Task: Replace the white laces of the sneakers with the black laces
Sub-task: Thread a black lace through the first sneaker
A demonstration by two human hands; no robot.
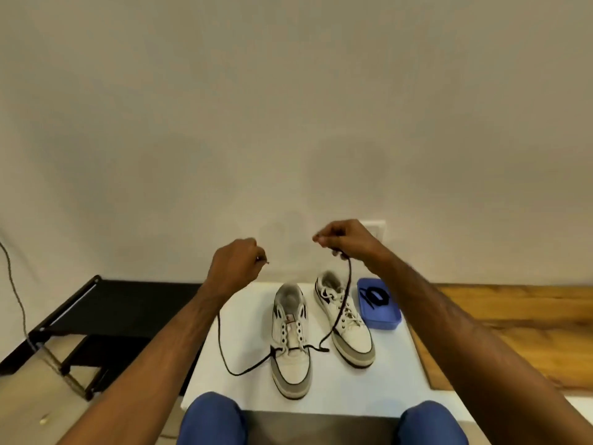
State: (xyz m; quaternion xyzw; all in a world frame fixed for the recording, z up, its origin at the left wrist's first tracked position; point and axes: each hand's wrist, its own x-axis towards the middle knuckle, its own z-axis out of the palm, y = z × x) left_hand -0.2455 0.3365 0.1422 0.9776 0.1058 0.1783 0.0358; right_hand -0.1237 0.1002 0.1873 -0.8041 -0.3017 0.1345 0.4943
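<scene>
Two white and grey sneakers stand on a white table (369, 393), toes toward me. The left sneaker (291, 342) has no white lace; a black lace (340, 311) runs through its lowest eyelets near the toe. My left hand (234, 268) pinches one end of this lace, raised above the table. My right hand (345, 237) pinches the other end, held higher. Both halves hang slack down to the shoe. The right sneaker (345, 319) still carries its white lace.
A blue tray (380, 313) right of the sneakers holds a coiled black lace (375, 295). A black rack (106, 316) stands at the left, a wooden board (513, 326) at the right. My knees in blue trousers (211, 419) are at the table's near edge.
</scene>
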